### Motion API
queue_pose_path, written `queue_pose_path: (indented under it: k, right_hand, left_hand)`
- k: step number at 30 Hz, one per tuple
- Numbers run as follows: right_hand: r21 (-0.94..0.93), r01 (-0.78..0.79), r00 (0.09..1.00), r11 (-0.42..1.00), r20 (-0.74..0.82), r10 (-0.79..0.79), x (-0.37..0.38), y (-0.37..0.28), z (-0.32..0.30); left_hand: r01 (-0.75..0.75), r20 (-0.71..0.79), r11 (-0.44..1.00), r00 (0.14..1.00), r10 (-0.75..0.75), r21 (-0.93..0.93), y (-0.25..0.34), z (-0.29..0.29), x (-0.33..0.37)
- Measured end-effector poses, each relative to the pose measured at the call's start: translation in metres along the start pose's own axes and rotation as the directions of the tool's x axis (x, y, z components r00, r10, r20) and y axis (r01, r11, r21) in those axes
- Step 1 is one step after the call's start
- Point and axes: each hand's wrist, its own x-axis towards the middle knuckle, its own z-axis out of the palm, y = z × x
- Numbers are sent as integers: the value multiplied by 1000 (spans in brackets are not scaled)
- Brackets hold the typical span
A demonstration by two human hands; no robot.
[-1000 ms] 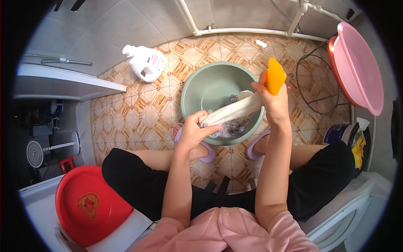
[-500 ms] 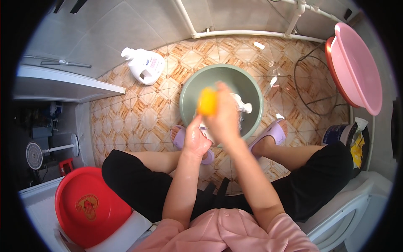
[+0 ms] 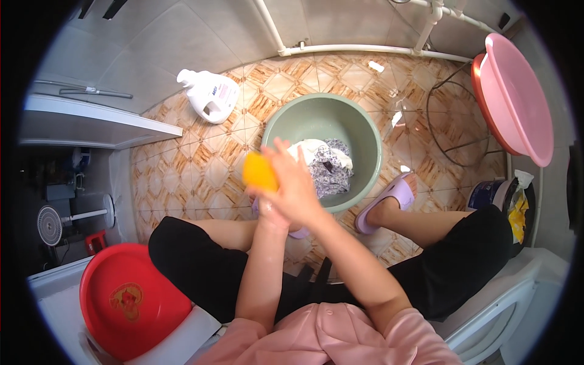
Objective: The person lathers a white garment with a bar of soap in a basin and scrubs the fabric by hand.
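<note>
Above the left rim of a grey-green basin [image 3: 371, 121], my right hand [image 3: 295, 185] grips a yellow block [image 3: 258, 172], between thumb and fingers. Whether it is a soap bar or a sponge I cannot tell. My left hand [image 3: 272, 213] is beneath the right one and mostly hidden; only its wet heel and wrist show, and its fingers cannot be made out. Inside the basin lies a bunched cloth [image 3: 331, 167], white with a dark purple-blue pattern. The basin stands on the tiled floor between my feet in lilac slippers [image 3: 395, 193].
A white detergent bottle [image 3: 213, 96] stands beyond the basin at left. Pink [image 3: 520, 100] and red basins lean against the right wall near a wire ring stand [image 3: 431, 125]. A red basin [image 3: 131, 304] is at lower left. White pipes [image 3: 359, 48] run along the far wall.
Both hands and the yellow block have moved left from over the basin to its left rim. The patterned cloth in the basin, covered before, now shows.
</note>
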Motion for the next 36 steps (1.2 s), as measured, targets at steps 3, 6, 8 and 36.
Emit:
queue_pose_path:
  k: [3, 6, 8, 36]
  right_hand:
    - [-46, -219, 951, 975, -231, 203, 20, 44, -26]
    - [34, -47, 991, 998, -124, 51, 3, 26, -22]
    - [26, 89, 994, 996, 69, -91, -7, -23, -5]
    - [191, -394, 912, 899, -39, 407, 18, 51, -50]
  left_hand:
    - [208, -154, 952, 957, -245, -226, -8, 26, 8]
    - [47, -83, 989, 995, -59, -139, -8, 15, 5]
    - [-123, -17, 991, 992, 123, -43, 0, 0, 0]
    - [194, -147, 977, 968, -206, -93, 9, 24, 9]
